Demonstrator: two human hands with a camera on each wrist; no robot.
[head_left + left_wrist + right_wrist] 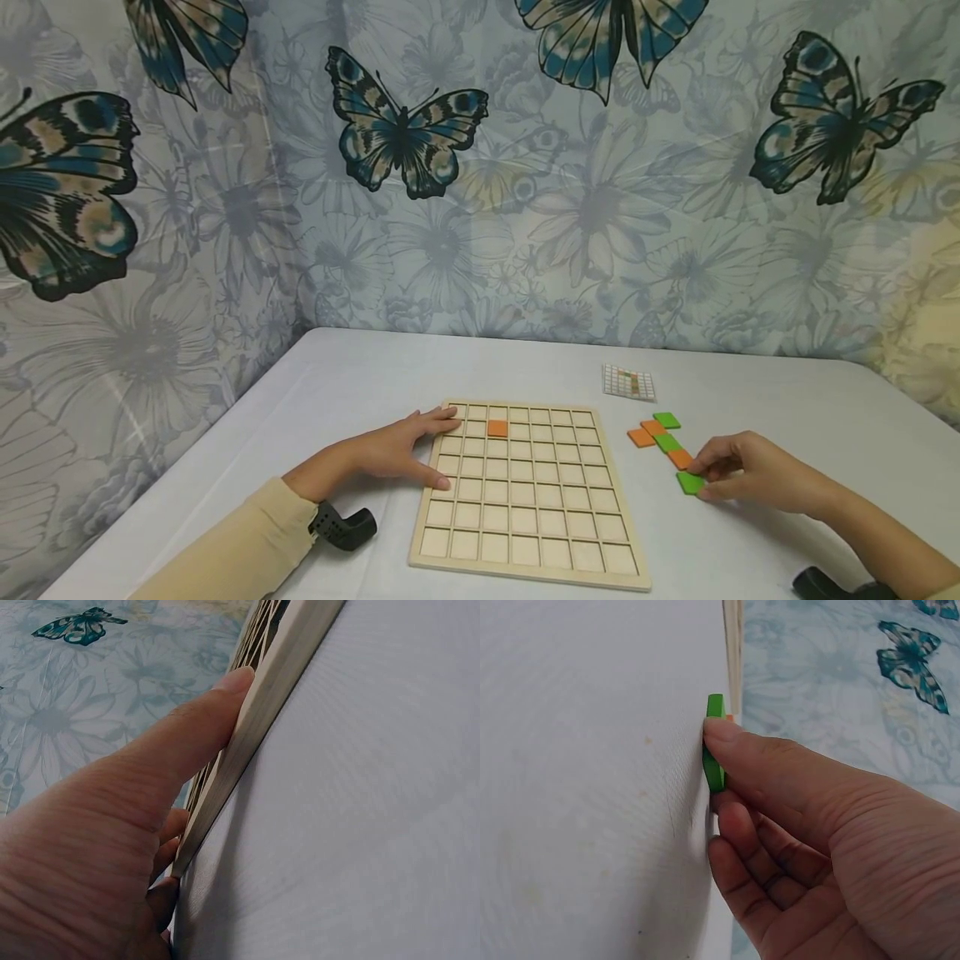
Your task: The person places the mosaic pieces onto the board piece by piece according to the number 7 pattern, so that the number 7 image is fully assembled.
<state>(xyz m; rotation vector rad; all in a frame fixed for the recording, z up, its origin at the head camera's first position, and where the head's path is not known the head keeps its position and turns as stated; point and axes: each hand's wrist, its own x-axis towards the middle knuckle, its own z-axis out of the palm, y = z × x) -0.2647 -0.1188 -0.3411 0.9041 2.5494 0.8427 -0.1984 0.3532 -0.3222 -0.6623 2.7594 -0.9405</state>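
Note:
A wooden grid board (530, 581) lies on the white table, with one orange tile (497, 428) in a cell of its second row. My left hand (393, 448) rests on the board's left edge, fingers and thumb stretched apart; in the left wrist view its thumb (199, 724) touches the wooden rim (238, 746). To the right of the board, my right hand (761, 473) pinches a green square tile (687, 483) between thumb and fingers. The right wrist view shows this green tile (715, 776) edge-on, close to the tabletop.
Beyond the right hand, several loose tiles lie in a cluster, among them an orange tile (641, 437) and a green tile (667, 420). A small pattern card (628, 382) with a printed grid lies behind them. A butterfly-printed curtain (525, 250) hangs behind the table (360, 358).

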